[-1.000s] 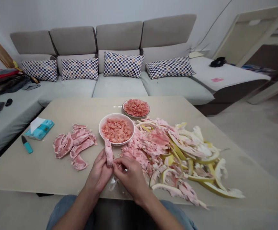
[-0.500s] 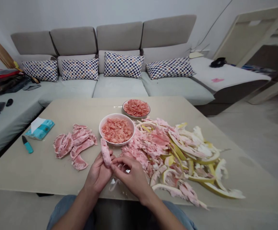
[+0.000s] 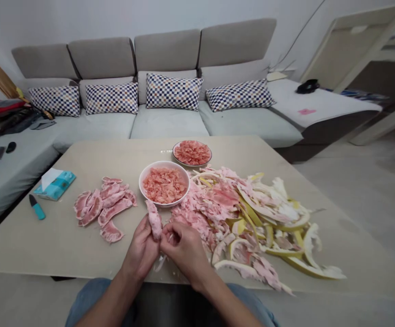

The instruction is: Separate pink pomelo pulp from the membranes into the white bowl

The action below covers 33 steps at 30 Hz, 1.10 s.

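My left hand [image 3: 142, 249] is closed around the lower part of a pink pomelo segment [image 3: 154, 219], which stands up tilted from the fingers. Thumb and forefinger of my right hand [image 3: 182, 247] pinch at the segment's lower right edge; whether they grip its skin is too small to make out. Just beyond the segment is a white bowl [image 3: 143, 194] of loose pink pomelo pulp [image 3: 165, 185]. Several unpeeled segments [image 3: 114, 212] lie in a group on the table to the left. On the right spreads a heap of pink membrane [image 3: 214, 200] and yellow-white pomelo rind [image 3: 306, 263].
A dark-rimmed plate of pulp [image 3: 192, 152] stands behind the bowl. At the table's left are a blue tissue pack [image 3: 61, 184] and a knife with a teal handle [image 3: 39, 210]. A grey sofa [image 3: 170, 121] with checkered cushions runs behind the table [image 3: 108, 152].
The segment has turned slightly in my left hand and leans more to the left at its top. My right fingers have curled in closer against it. The whole view has shifted a little.
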Each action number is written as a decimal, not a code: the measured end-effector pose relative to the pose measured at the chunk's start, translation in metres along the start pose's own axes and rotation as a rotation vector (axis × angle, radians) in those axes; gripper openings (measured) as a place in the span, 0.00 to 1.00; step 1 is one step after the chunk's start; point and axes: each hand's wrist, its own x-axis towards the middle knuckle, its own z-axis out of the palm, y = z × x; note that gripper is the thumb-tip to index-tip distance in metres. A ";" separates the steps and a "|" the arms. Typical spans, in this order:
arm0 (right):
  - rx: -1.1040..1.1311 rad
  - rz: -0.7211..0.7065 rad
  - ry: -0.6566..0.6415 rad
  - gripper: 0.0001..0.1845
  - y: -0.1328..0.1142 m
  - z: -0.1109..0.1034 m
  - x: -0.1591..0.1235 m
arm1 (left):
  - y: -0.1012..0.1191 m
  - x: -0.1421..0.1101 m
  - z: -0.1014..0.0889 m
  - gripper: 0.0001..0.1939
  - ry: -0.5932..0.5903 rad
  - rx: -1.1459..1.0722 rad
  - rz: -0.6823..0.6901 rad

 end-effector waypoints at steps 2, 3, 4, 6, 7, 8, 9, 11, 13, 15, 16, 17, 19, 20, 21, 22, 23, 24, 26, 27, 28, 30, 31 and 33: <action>0.036 0.051 -0.015 0.05 -0.001 -0.001 0.001 | 0.000 -0.001 0.000 0.03 0.020 -0.021 -0.018; 0.057 0.074 -0.023 0.05 -0.001 -0.001 0.001 | 0.001 -0.002 0.000 0.03 0.031 -0.041 -0.033; 0.075 0.093 -0.029 0.04 -0.002 -0.002 0.000 | 0.001 -0.002 0.000 0.04 0.037 -0.067 -0.051; 0.101 0.113 -0.032 0.04 -0.002 -0.001 0.000 | 0.003 -0.001 -0.001 0.05 0.028 -0.145 -0.078; 0.111 0.116 -0.031 0.04 -0.002 -0.001 -0.001 | 0.004 -0.001 -0.001 0.06 0.013 -0.193 -0.086; 0.125 0.115 -0.033 0.04 -0.002 -0.001 -0.001 | 0.006 0.000 -0.001 0.07 -0.003 -0.240 -0.087; 0.145 0.111 -0.037 0.04 -0.002 0.000 -0.001 | 0.008 0.001 -0.002 0.09 -0.017 -0.283 -0.082; 0.190 0.096 -0.047 0.04 -0.003 0.000 0.000 | 0.012 0.002 -0.002 0.10 -0.025 -0.332 -0.066; 0.211 0.071 -0.047 0.05 -0.004 -0.001 0.001 | 0.015 0.003 -0.002 0.11 -0.016 -0.343 -0.059; 0.195 0.039 -0.027 0.05 -0.004 -0.002 0.001 | 0.017 0.003 -0.002 0.11 -0.013 -0.343 -0.063; 0.186 0.020 -0.019 0.05 -0.004 -0.003 0.002 | 0.017 0.003 -0.001 0.11 -0.015 -0.340 -0.064; 0.183 0.001 -0.015 0.06 -0.004 -0.003 0.002 | 0.017 0.003 -0.001 0.11 -0.015 -0.334 -0.062; 0.197 -0.036 -0.021 0.10 -0.004 -0.004 0.001 | 0.017 0.002 -0.001 0.12 -0.005 -0.311 -0.056; 0.207 -0.051 -0.033 0.11 -0.003 -0.004 0.001 | 0.017 0.002 -0.001 0.12 0.003 -0.298 -0.051; 0.216 -0.061 -0.045 0.13 -0.003 -0.004 0.001 | 0.017 0.002 -0.001 0.13 0.010 -0.287 -0.045; 0.220 -0.064 -0.057 0.13 -0.003 -0.003 0.001 | 0.017 0.002 -0.001 0.13 0.014 -0.279 -0.043; 0.219 -0.062 -0.065 0.13 -0.003 -0.002 0.000 | 0.017 0.002 -0.001 0.13 0.015 -0.272 -0.043; 0.213 -0.059 -0.068 0.12 -0.002 -0.001 0.000 | 0.016 0.003 -0.001 0.13 0.014 -0.268 -0.044; 0.199 -0.059 -0.062 0.10 -0.002 0.000 -0.001 | 0.015 0.003 -0.002 0.12 0.006 -0.263 -0.057; 0.190 -0.061 -0.057 0.08 -0.002 0.001 -0.002 | 0.015 0.003 -0.002 0.11 0.000 -0.258 -0.065; 0.180 -0.065 -0.054 0.08 -0.001 0.001 -0.002 | 0.014 0.003 -0.002 0.11 -0.009 -0.250 -0.076; 0.163 -0.074 -0.047 0.08 0.000 -0.001 -0.002 | 0.014 0.003 -0.002 0.11 -0.020 -0.222 -0.105; 0.154 -0.079 -0.041 0.08 0.000 -0.002 -0.002 | 0.013 0.004 -0.001 0.12 -0.019 -0.203 -0.121; 0.145 -0.085 -0.026 0.08 0.000 -0.005 -0.001 | 0.013 0.005 -0.001 0.13 -0.001 -0.167 -0.138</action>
